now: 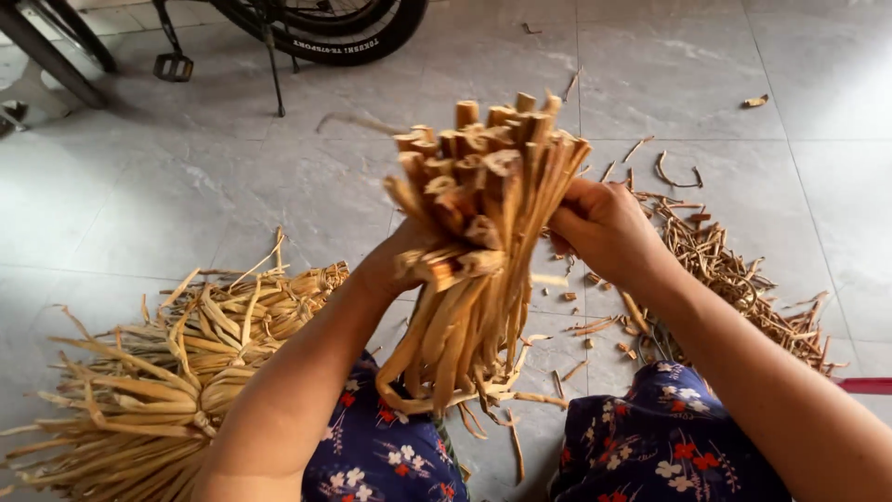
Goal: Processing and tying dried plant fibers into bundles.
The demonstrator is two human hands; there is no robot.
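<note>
A thick bundle of dried tan plant stalks (pixel 478 232) stands upright in front of me, cut ends up, loose ends hanging down between my knees. My left hand (pixel 395 265) grips the bundle from the left, mostly hidden behind the stalks. My right hand (pixel 604 228) closes on the bundle's upper right side, fingers curled around the stalks.
A large tied pile of similar stalks (pixel 177 372) lies on the grey tiled floor at the left. Brown scraps and trimmings (pixel 734 279) are scattered at the right. A bicycle wheel (pixel 334 33) and pedal (pixel 174 65) stand at the back. My knees wear blue flowered cloth (pixel 664 446).
</note>
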